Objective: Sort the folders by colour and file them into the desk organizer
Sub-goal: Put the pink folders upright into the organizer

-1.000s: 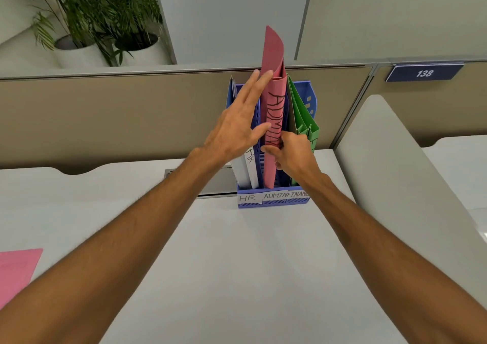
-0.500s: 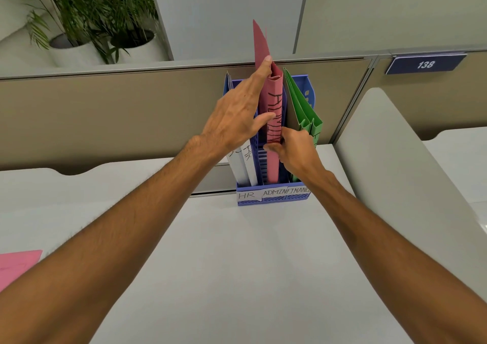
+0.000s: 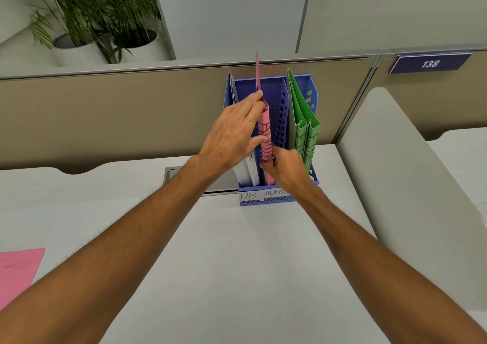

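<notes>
One spare pink folder [image 3: 18,272] flat on desk [image 3: 237,264], near left. Right hand [image 3: 287,168] pinches lower spine of upright pink folder [image 3: 264,130] in middle slot of desk organizer [image 3: 274,88]. Left hand [image 3: 229,138] presses straight fingers against its side. Two white folders [image 3: 246,175] in left slot, two green folders [image 3: 303,127] in right. Beyond: two potted plants [image 3: 105,27], one sign [image 3: 429,64].
</notes>
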A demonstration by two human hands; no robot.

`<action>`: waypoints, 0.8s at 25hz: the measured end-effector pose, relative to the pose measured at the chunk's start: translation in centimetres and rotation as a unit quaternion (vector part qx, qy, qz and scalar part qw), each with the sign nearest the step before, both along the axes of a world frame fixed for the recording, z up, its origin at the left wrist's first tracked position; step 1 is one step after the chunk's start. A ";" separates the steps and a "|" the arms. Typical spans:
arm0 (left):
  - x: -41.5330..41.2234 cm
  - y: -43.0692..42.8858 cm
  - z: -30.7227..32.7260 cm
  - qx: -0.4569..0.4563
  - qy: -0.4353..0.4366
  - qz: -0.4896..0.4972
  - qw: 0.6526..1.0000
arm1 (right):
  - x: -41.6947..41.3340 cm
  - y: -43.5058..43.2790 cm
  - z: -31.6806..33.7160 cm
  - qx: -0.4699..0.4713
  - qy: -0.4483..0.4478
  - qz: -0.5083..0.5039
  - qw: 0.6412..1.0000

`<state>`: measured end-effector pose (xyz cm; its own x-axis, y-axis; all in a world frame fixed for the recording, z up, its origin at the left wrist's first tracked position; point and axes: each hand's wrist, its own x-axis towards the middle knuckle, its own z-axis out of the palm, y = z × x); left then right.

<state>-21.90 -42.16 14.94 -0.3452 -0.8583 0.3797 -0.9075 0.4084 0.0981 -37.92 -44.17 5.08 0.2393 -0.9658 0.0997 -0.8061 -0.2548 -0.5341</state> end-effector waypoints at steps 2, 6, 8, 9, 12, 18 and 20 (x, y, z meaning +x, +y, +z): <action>0.0 0.3 -0.3 0.017 -0.004 -0.002 1.000 | 0.1 0.0 -0.9 0.013 -0.003 -0.001 1.000; 0.0 0.6 -0.9 0.038 -0.022 0.004 0.999 | -0.1 -0.1 -2.2 0.043 0.010 0.004 0.999; 0.2 0.8 -1.1 0.037 -0.036 0.009 0.999 | -0.2 0.0 -2.7 0.050 0.021 0.013 0.998; 0.3 0.9 -1.3 0.036 -0.043 0.013 0.998 | -0.3 0.1 -2.9 0.054 0.029 0.017 0.998; 0.5 1.2 -1.8 0.054 -0.057 0.037 0.996 | -0.8 0.5 -3.0 0.080 0.042 0.027 0.996; 0.3 2.4 -1.4 0.080 -0.057 0.057 0.994 | -1.8 1.8 -1.7 0.071 0.026 0.026 0.997; 0.3 3.7 -1.1 0.079 -0.027 0.065 0.994 | -2.0 2.5 -0.9 0.031 0.030 0.025 0.999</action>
